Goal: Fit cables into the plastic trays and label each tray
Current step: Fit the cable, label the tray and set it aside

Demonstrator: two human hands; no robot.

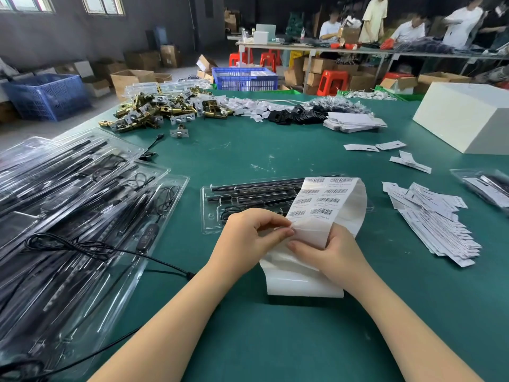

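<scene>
A strip of barcode labels (322,199) on white backing paper curls up over the middle of the green table (248,155). My right hand (333,252) grips the backing strip from the right. My left hand (253,232) pinches the strip's lower left edge, at a label corner. Behind my hands lies a clear plastic tray (217,205) holding black rods and a coiled black cable; the label strip hides its right part.
Several clear trays with black cables (77,216) are stacked at the left, one loose cable (110,249) trailing over them. White paper cards (432,219) are piled at the right. Brass hardware (154,108) and a white box (465,117) sit farther back.
</scene>
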